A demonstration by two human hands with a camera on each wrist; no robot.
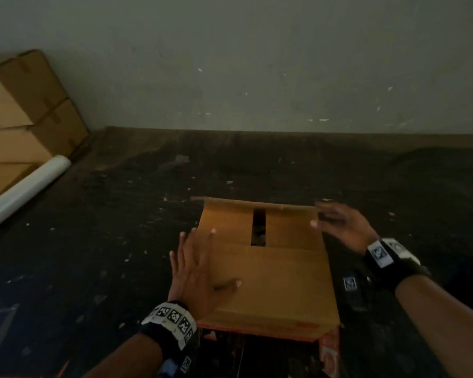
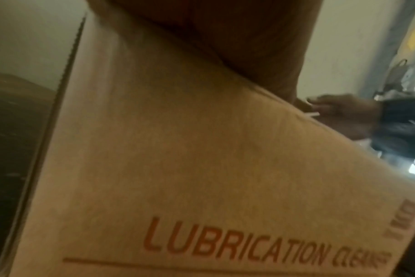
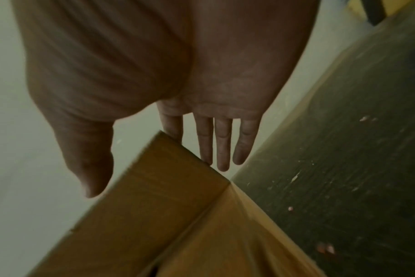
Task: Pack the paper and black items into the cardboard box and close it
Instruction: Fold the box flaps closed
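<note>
A brown cardboard box (image 1: pixel 279 282) stands on the dark floor in front of me with its flaps folded down. A narrow dark slot (image 1: pixel 258 227) stays between the two far flaps, and crumpled contents show dimly inside it. My left hand (image 1: pixel 200 271) lies flat, fingers spread, on the near left of the top flap (image 2: pixel 178 168), which carries red print. My right hand (image 1: pixel 336 222) hovers with straight fingers (image 3: pixel 222 146) at the box's far right corner (image 3: pixel 190 187), holding nothing. No paper or black items lie outside the box.
Stacked cardboard boxes (image 1: pixel 25 110) stand against the wall at the far left, with a white roll (image 1: pixel 25 192) lying in front of them. The dark floor (image 1: pixel 120 214) is speckled with small white scraps. A grey wall (image 1: pixel 257 64) closes off the back.
</note>
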